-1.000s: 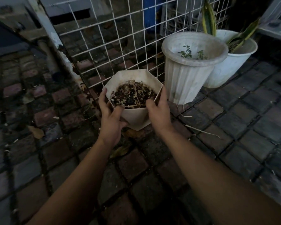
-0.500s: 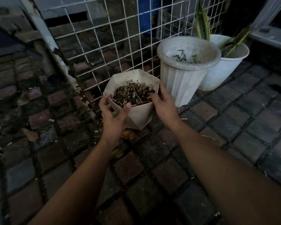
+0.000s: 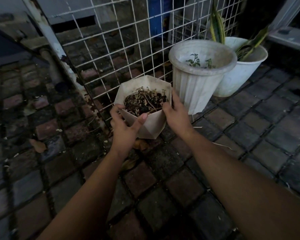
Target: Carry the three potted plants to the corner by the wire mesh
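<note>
My left hand (image 3: 124,129) and right hand (image 3: 176,115) gripping the faceted pot (image 3: 151,124), near the mesh (image 3: 121,49), 2 pots right: ribbed pot (image 3: 196,87), far pot (image 3: 239,78).

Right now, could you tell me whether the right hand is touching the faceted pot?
Touching: the head view shows the right hand pressed against the faceted pot's right rim.

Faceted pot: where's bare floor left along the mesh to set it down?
Free: paving left of the faceted pot, between it and the rusty post, and the open pavers in front. Crowded: right, where the ribbed pot and snake-plant pot touch against the wire mesh.
</note>
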`<action>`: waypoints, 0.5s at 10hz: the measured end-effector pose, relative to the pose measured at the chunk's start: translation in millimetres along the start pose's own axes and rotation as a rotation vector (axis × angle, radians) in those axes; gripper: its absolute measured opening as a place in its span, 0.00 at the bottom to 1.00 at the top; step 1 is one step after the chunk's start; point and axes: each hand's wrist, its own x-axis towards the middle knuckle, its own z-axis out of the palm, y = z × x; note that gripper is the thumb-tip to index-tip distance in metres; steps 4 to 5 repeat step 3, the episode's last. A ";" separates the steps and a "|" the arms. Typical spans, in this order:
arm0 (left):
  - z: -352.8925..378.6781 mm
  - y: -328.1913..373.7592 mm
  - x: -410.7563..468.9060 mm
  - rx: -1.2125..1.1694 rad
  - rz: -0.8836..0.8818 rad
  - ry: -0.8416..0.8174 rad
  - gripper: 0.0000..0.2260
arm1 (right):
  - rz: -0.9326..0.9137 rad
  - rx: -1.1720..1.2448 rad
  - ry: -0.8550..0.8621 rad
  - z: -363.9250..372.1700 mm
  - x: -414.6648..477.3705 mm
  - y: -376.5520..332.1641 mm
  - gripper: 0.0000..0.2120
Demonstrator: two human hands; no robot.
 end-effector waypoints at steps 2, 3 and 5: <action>3.5 20.7 5.2 0.112 0.083 0.161 0.38 | 0.031 -0.034 -0.086 -17.0 8.6 2.2 0.29; -2.2 87.3 15.7 0.151 0.189 0.130 0.35 | 0.069 -0.032 -0.115 -46.5 14.4 -20.6 0.25; -2.2 87.3 15.7 0.151 0.189 0.130 0.35 | 0.069 -0.032 -0.115 -46.5 14.4 -20.6 0.25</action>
